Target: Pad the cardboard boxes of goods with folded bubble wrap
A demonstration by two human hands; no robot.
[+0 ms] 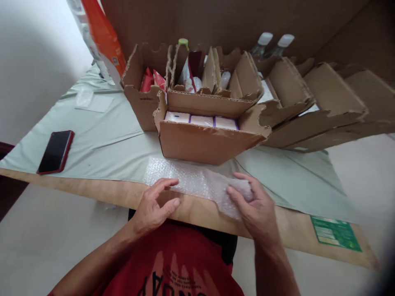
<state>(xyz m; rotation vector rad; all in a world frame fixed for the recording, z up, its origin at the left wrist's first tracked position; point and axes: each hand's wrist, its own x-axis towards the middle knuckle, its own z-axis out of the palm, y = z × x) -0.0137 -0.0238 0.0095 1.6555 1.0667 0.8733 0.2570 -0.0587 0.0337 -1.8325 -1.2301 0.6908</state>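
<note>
A strip of bubble wrap (185, 177) lies along the table's front edge, below the front cardboard box. My right hand (257, 205) grips its right end, thumb on top and fingers behind. That end looks bunched or rolled; whether something is inside it cannot be made out. My left hand (156, 203) hovers by the left part of the strip, thumb and fingers apart, holding nothing. Just behind the strip stands the front cardboard box (197, 142), with white, purple-edged packs (202, 120) inside.
Several open cardboard bins (286, 82) line the back, holding red packets (151, 80) and other goods. Two white-capped bottles (264, 39) stand behind them. A phone (56, 151) lies at left, a green card (335, 233) at right. An orange and clear package (105, 37) rises at back left.
</note>
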